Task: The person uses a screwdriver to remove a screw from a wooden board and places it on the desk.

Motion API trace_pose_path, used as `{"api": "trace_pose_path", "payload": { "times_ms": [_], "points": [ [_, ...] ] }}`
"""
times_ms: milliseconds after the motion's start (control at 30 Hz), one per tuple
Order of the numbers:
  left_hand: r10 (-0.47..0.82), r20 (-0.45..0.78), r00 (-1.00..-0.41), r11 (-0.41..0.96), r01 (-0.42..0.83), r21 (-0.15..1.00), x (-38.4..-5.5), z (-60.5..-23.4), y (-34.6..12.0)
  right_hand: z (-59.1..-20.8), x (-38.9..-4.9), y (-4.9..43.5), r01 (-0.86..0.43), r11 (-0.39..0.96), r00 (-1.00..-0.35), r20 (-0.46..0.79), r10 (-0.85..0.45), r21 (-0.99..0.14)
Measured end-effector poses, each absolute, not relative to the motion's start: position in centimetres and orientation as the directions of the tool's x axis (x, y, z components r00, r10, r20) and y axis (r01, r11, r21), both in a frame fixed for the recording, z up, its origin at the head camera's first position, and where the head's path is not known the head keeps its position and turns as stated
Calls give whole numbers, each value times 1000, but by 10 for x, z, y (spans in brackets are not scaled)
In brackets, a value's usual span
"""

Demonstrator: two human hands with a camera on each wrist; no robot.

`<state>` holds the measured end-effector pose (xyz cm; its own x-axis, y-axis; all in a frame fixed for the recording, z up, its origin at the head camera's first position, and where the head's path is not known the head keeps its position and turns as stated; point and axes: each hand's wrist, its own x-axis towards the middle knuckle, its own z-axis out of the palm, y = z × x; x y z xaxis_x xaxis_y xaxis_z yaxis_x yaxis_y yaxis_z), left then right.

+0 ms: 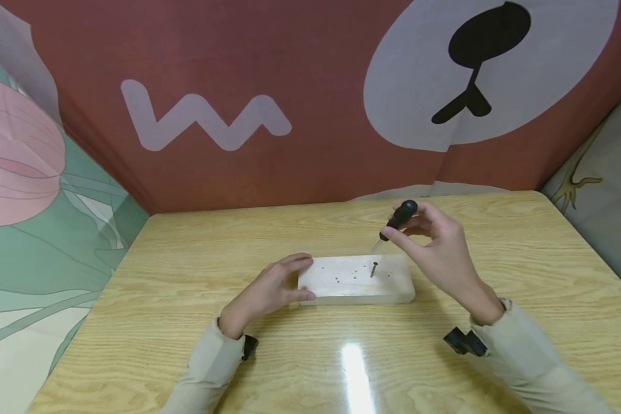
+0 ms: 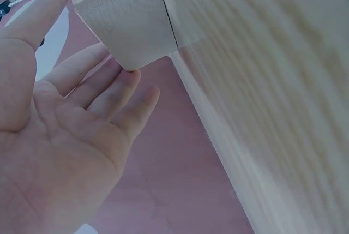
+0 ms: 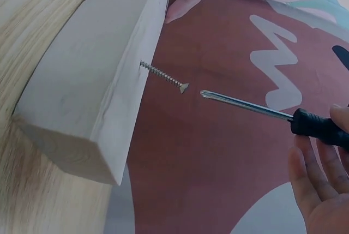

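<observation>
A pale wooden block point(image 1: 331, 282) with several small holes lies flat on the table. One screw point(image 1: 374, 269) stands up from its top face; in the right wrist view the screw's threaded shank point(image 3: 161, 73) shows well above the wood. My left hand point(image 1: 274, 287) grips the block's left end, thumb on the near side and fingers at the far corner. Between thumb and fingertips, my right hand point(image 1: 442, 250) holds a screwdriver point(image 1: 402, 214) by its black handle, tip slanting down. The screwdriver's cross-shaped tip point(image 3: 205, 94) is a short gap away from the screw head.
The block sits toward the back of a wood-grain table point(image 1: 186, 247). Behind the table hangs a reddish-brown printed cloth point(image 1: 315, 167), with a green and pink one point(image 1: 36, 259) at the left. A glare patch point(image 1: 358, 374) shines on the tabletop in front.
</observation>
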<state>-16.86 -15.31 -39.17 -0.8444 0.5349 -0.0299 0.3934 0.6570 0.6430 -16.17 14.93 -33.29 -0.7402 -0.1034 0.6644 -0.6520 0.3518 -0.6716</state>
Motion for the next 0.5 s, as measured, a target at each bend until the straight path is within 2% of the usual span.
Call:
{"api": "trace_pose_path", "payload": {
  "times_ms": [300,500],
  "points": [
    [538,10,-843,653,424,627,-168,-389,-152,-336,-163,157,-677,305,-719,690,-81,-670],
    [526,64,-848,617,432,658,-168,-388,-148,-339,-162,163,-669,306,-724,687,-64,-677]
  ]
}}
